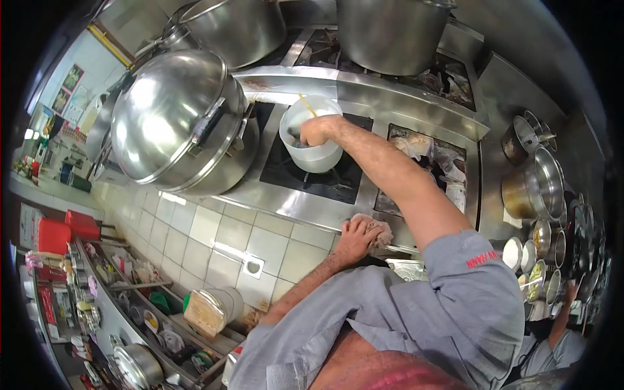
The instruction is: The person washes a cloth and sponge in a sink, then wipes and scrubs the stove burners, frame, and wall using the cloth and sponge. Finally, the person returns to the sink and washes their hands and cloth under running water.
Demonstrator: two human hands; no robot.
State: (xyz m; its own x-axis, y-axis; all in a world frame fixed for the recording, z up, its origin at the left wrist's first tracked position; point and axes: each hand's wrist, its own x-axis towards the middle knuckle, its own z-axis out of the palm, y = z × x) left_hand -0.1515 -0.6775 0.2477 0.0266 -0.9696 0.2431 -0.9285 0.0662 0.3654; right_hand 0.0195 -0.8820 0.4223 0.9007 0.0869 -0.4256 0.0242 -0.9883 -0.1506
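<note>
A white plastic bucket [312, 160] stands on a black burner grate of the steel stove. My right hand [316, 130] is closed at its mouth, fingers pointing down inside. A thin yellow stick [307, 105] runs up out of that hand and leans toward the far rim. Its lower end, along with my fingertips, is hidden, and something dark shows beside the fingers within the bucket. At the stove's front edge my left hand [354, 239] is curled over a crumpled pinkish cloth [381, 233].
Left of the bucket stands a large pot with a domed steel lid [170, 117]. Tall steel pots [393, 32] occupy the back burners. Packets and scraps [426, 153] cover the burner at right. Nested pots [533, 185] and small bowls line the right side. A white tub [213, 309] is behind, lower left.
</note>
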